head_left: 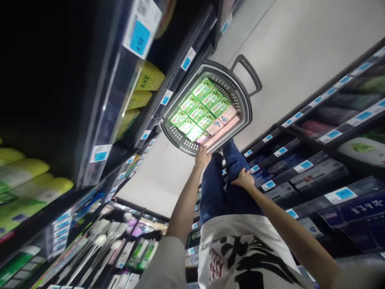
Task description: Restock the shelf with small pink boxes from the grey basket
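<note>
Reaching down to the grey plastic shopping basket (247, 110), the left hand (202, 156) of the person meets it at the edge nearest to the body. The fingertips lie at the rim, beside the packs in the near corner. I cannot tell if they grip something or only touch it, because the hand covers that place.

The basket stands on the pale floor (300, 44) in the middle of the aisle, just in front of the person's feet. I think it is set there so that no arm must carry it. Inside it, flat green cardboard boxes (204, 105) lie side by side in neat rows. A few pink boxes (226, 119) fill the side toward the person, so the load sits level. Its black loop handle (248, 74) points away, on the far side of the basket.

The right hand (243, 179) is apart from the basket. It lies on the thigh of the blue jeans (215, 188), holds nothing, and has the fingers relaxed over the cloth. Probably it props the bent body. Below it hangs a white shirt with black print (243, 253).

Left of the basket, shelves carry yellow bottles (148, 78) and blue-white price labels (140, 38). Right of the basket, dark shelves (315, 176) hold dark packs.
</note>
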`<state>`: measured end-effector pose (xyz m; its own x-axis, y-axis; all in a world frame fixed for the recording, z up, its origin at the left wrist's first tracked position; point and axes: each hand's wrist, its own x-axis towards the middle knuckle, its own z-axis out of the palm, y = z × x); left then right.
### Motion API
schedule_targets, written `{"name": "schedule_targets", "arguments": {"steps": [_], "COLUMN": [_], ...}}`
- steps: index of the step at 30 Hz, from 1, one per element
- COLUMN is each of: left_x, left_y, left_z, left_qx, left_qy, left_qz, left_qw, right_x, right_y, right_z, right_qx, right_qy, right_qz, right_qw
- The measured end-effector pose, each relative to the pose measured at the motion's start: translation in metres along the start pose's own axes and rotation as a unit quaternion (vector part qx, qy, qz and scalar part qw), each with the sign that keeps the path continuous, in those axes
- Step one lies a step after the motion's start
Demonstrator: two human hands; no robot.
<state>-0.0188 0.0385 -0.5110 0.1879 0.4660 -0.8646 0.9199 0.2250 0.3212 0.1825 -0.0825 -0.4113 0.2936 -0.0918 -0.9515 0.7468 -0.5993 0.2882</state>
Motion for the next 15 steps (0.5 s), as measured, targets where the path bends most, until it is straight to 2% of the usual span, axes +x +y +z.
{"name": "schedule_targets", "arguments": {"steps": [2,5,9,12,15], "left_x": [0.033,0.064,0.082,0.09,0.097], "left_y": [-0.003,-0.013,-0.037,-0.052,-0.058], "left_z": [0.002,0.004,0.0,-0.005,-0.006], "left_qx": [0.022,0.043,0.05,0.061,0.084], "left_qy": [-0.015,-0.038,-0.061,-0.06,-0.062], "left_qz": [0.011,0.033,0.069,0.078,0.074], "left_qw": [1.0,0.998,0.995,0.993,0.992], "right_x": [-0.001,-0.002,0.003,0.008,0.009], "right_y": [0.0,-0.003,-0.008,-0.008,-0.007], "right_z": [-0.009,-0.028,-0.048,-0.054,-0.057], "right_qx": [0.012,0.038,0.064,0.071,0.073], "right_qy": [0.013,0.027,0.025,0.023,0.021], "right_qz": [-0.019,-0.038,-0.045,-0.043,-0.04], "right_qw": [1.0,0.998,0.997,0.996,0.996]}}
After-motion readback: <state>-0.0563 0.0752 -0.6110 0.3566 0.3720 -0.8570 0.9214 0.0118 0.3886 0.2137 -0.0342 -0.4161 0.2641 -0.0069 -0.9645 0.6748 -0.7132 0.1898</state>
